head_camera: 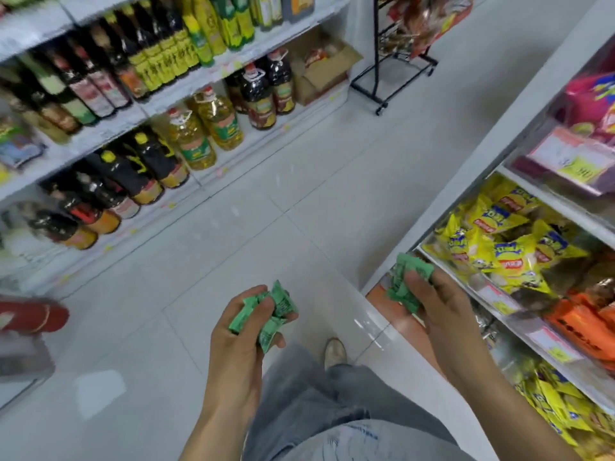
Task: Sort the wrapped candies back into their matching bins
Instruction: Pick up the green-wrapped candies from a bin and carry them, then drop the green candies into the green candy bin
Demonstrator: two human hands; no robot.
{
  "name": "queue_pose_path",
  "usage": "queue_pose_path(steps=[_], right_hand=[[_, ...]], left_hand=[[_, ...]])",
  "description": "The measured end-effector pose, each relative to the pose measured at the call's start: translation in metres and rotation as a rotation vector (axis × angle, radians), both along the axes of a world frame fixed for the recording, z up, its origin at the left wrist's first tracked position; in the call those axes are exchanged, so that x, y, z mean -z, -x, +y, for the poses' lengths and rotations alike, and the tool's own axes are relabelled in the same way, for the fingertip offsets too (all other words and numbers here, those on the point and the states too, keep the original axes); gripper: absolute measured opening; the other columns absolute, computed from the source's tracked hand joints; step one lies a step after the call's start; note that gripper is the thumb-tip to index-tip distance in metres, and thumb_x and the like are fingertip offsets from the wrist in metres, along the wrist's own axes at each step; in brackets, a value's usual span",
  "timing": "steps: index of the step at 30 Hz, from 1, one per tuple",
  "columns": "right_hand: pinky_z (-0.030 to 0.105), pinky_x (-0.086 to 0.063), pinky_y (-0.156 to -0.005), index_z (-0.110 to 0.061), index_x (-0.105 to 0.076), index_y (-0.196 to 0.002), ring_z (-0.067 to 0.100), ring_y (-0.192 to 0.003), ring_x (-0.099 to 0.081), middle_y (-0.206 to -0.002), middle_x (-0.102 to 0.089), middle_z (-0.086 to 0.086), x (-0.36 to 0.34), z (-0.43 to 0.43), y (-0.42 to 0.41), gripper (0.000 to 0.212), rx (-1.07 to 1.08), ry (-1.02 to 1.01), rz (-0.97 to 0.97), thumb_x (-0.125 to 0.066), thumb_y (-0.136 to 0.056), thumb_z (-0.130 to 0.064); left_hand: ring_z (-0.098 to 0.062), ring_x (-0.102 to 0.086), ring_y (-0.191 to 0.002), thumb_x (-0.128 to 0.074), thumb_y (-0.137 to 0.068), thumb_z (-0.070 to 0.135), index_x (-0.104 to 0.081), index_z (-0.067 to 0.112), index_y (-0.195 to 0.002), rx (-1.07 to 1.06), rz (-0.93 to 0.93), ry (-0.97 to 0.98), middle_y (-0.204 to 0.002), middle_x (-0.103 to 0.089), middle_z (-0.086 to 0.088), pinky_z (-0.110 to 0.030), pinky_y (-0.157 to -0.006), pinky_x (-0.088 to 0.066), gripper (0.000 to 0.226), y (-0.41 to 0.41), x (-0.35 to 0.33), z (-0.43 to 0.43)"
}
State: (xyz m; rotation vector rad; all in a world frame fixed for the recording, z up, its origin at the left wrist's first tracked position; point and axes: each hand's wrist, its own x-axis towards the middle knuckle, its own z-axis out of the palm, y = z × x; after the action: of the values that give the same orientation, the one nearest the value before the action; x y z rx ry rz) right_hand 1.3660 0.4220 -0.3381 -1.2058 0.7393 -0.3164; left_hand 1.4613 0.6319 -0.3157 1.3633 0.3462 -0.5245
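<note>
Green candies, wrapped, split between both hands. Left hand [244,331] curled round one clump of green candies [273,309], held out over the floor [233,234] of the aisle. Right hand [429,302] closed round a second clump [407,277], up by the front edge of the candy shelf [472,284] on the right.

Bins in reach there: yellow packets [499,247] in the nearest one, orange packets [585,324] in the one below, more yellow lower still. No green bin shows anywhere in view, so the matching place cannot be told from here.

Step in hand, by my reading: carry both handfuls to the green bin. To do it well:
- Find the green bin first; do not drop these among yellow or orange.
- Keep fingers wrapped under each clump; some wrappers stick out loose at the left hand's edge and could slip.
- Empty one hand at a time, low into the bin, so nothing bounces over the front lip.
- Bottles [133,94] on the far shelf are no concern.
</note>
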Motion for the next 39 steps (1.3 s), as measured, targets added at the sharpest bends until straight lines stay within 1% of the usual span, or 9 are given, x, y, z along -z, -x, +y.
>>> queue_pose_path(steps=[4,8,10,14,17,24,28,33,39], right_hand=[[0.021,-0.056,-0.077,-0.018,-0.07,-0.104,0.017,-0.095,-0.069,-0.101,-0.073,0.004,-0.021,-0.018,-0.027,0.028,0.129,0.039,-0.051,-0.066,-0.083,-0.034],[0.036,-0.053,-0.085,-0.02,-0.068,-0.093,0.017,-0.091,-0.067,-0.094,-0.07,0.003,-0.045,-0.033,-0.038,0.017,0.272,0.188,-0.078,-0.063,-0.09,-0.036],[0.028,-0.048,-0.079,-0.02,-0.065,-0.085,0.008,-0.082,-0.06,-0.083,-0.063,-0.006,-0.06,-0.043,-0.037,0.016,0.387,0.252,-0.099,-0.061,-0.088,-0.035],[0.038,-0.044,-0.089,-0.016,-0.064,-0.107,0.011,-0.096,-0.052,-0.099,-0.058,-0.006,-0.101,-0.065,-0.026,0.054,0.559,0.388,-0.128,-0.067,-0.077,-0.062],[0.036,-0.042,-0.076,-0.017,-0.064,-0.102,0.013,-0.086,-0.054,-0.092,-0.06,0.0,-0.141,-0.081,-0.009,0.042,0.622,0.536,-0.188,-0.064,-0.083,-0.054],[0.04,-0.048,-0.085,-0.015,-0.062,-0.102,0.012,-0.089,-0.058,-0.093,-0.063,-0.003,-0.22,-0.134,0.029,0.017,0.744,0.735,-0.316,-0.062,-0.09,-0.028],[0.031,-0.053,-0.083,-0.021,-0.061,-0.099,0.006,-0.088,-0.061,-0.088,-0.063,-0.012,-0.262,-0.162,0.039,0.011,0.737,0.877,-0.313,-0.062,-0.091,-0.028],[0.042,-0.059,-0.079,-0.009,-0.056,-0.108,0.015,-0.085,-0.063,-0.09,-0.058,0.0,-0.322,-0.194,0.03,0.018,0.694,1.19,-0.265,-0.058,-0.095,-0.021],[0.019,-0.053,-0.065,-0.005,-0.058,-0.112,0.0,-0.069,-0.061,-0.089,-0.063,-0.003,-0.362,-0.243,0.001,0.027,0.558,1.314,0.193,-0.065,-0.091,-0.02]], left_hand=[[-0.037,-0.068,-0.092,-0.064,-0.082,0.018,-0.066,0.009,-0.107,0.202,-0.066,0.034,-0.102,-0.073,-0.017,-0.029,-0.052,-0.048,0.026,-0.058,-0.015,-0.042],[-0.035,-0.066,-0.086,-0.076,-0.074,0.021,-0.066,0.009,-0.106,0.514,-0.162,0.116,-0.103,-0.071,-0.019,-0.028,-0.05,-0.048,0.036,-0.105,-0.034,-0.097],[-0.032,-0.07,-0.08,-0.073,-0.075,0.02,-0.064,0.007,-0.104,0.676,-0.203,0.199,-0.1,-0.072,-0.019,-0.027,-0.048,-0.047,0.033,-0.119,-0.049,-0.128],[-0.03,-0.07,-0.075,-0.071,-0.074,0.026,-0.063,0.008,-0.101,0.962,-0.373,0.325,-0.093,-0.074,-0.016,-0.025,-0.047,-0.045,0.033,-0.125,-0.094,-0.19],[-0.027,-0.071,-0.07,-0.064,-0.079,0.019,-0.061,0.012,-0.094,1.083,-0.464,0.455,-0.083,-0.074,-0.008,-0.023,-0.042,-0.042,0.017,-0.112,-0.131,-0.232],[-0.026,-0.07,-0.065,-0.069,-0.082,0.019,-0.063,0.016,-0.088,1.111,-0.635,0.717,-0.083,-0.067,-0.009,-0.021,-0.04,-0.042,0.009,-0.068,-0.207,-0.307],[-0.02,-0.07,-0.063,-0.069,-0.085,0.021,-0.061,0.013,-0.092,1.075,-0.743,0.738,-0.088,-0.068,-0.007,-0.023,-0.041,-0.041,0.013,-0.057,-0.24,-0.334],[-0.013,-0.063,-0.059,-0.067,-0.09,0.016,-0.066,0.015,-0.09,0.953,-0.877,0.722,-0.09,-0.067,-0.005,-0.023,-0.045,-0.046,0.002,-0.062,-0.271,-0.352],[-0.011,-0.066,-0.078,-0.068,-0.089,0.017,-0.067,0.016,-0.091,0.89,-0.947,0.655,-0.123,-0.06,-0.016,-0.021,-0.049,-0.049,0.003,-0.069,-0.286,-0.363]])
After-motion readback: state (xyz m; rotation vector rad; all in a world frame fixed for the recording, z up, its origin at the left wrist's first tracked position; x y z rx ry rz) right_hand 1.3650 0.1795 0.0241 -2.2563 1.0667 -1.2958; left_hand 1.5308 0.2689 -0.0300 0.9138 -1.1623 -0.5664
